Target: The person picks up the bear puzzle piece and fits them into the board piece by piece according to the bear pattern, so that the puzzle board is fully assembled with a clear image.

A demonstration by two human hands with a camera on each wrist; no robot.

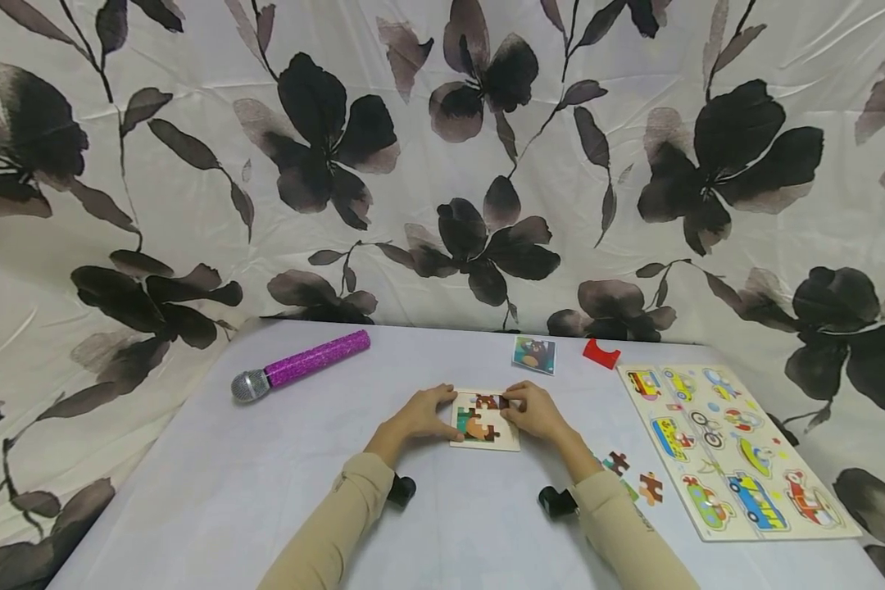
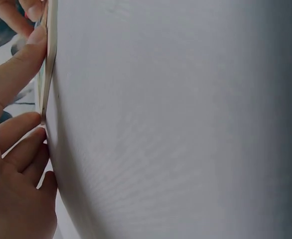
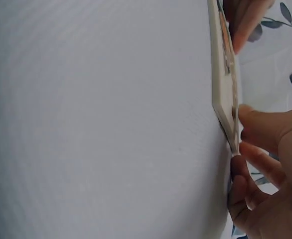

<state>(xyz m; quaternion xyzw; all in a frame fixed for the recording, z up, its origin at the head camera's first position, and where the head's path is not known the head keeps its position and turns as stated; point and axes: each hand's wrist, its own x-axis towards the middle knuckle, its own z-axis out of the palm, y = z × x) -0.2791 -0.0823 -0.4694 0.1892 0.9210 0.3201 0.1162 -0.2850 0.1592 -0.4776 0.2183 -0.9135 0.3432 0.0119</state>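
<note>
A small wooden puzzle board (image 1: 466,443), partly filled with brown and green jigsaw pieces, lies flat on the table between both hands. My left hand (image 1: 419,416) grips its left side, thumb at the near corner and fingers at the far one. In the left wrist view the board edge (image 2: 51,47) shows side-on beside that thumb. My right hand (image 1: 537,411) is at the board's upper right, fingertips and thumb on a dark puzzle piece (image 1: 503,402) that they partly cover. From the right wrist view, the thumb (image 3: 258,124) touches the board's top near a corner.
Loose jigsaw pieces (image 1: 651,488) lie beside the right forearm. A large vehicle puzzle board (image 1: 696,479) stretches along the right side. Toward the back are a picture card (image 1: 534,355), a red piece (image 1: 601,354) and a purple glitter microphone (image 1: 317,358). A floral cloth (image 1: 605,246) hangs behind.
</note>
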